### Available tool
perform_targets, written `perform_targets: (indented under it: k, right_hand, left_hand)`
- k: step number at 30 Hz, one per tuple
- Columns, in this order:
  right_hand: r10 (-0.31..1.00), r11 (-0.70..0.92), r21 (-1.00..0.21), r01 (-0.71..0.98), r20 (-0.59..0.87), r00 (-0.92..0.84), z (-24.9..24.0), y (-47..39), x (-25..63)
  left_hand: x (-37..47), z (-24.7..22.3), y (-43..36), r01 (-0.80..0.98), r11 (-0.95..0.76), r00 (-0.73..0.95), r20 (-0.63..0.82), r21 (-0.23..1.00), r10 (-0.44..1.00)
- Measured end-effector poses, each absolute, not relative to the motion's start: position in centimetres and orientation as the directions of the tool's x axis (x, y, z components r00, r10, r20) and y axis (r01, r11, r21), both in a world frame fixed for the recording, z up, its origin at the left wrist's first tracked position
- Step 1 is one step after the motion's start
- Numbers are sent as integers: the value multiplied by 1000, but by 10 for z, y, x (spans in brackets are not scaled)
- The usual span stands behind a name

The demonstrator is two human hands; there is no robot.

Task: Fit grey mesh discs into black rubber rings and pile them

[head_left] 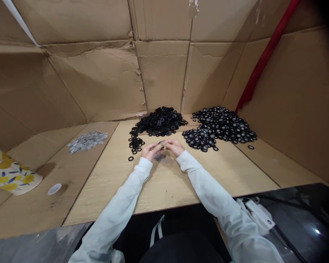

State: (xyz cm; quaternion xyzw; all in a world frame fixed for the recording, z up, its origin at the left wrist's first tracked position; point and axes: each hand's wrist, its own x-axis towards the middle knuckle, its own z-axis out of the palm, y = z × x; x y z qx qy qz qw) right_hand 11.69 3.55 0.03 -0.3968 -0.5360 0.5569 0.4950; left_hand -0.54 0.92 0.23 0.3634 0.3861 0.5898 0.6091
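My left hand point(151, 151) and my right hand point(175, 147) meet above the middle of the board, fingers closed in a pinch. Between their fingertips is a small black ring point(161, 143), mostly covered by the fingers. Whether a grey disc sits in it is too small to tell. Just below the hands, a few grey discs point(160, 157) lie on the board, partly hidden. Beyond my left hand are loose black rings point(136, 144) and a large heap of black rings point(164, 120). To the right of my right hand lie piles of black rings with grey centres point(222, 124).
A pile of grey discs point(88, 141) lies to the left. Nearer the left edge are a white round lid or roll point(55, 189) and a container with a yellow fruit pattern point(13, 173). Cardboard walls point(161, 73) enclose the back and sides. A white plug box point(260, 217) with cables is at lower right.
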Motion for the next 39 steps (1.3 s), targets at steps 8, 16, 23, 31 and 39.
perform_targets:
  k: [8,16,23,31,39]
  right_hand:
    - [974,219,-973,-76,223,-44,-10,39,108]
    - [916,372,-889,269,398,52,-15,37,106]
    - [855,463,-705,537,515,-61,-10,32,111]
    - [817,465,-515,720,562,-126,-1,21,110]
    - [801,464,-443,767,579,-150,2,18,111]
  left_hand:
    - [-3,-4,11,-408,12,-70,-44,913,997]
    - [1,-4,9,-409,-108,-199,27,906,980]
    - [-12,2,10,-59,-175,-125,167,983,978]
    - [-22,1,14,26,-219,8,218,975,976]
    - [-25,6,16,72,-240,-32,243,968,970]
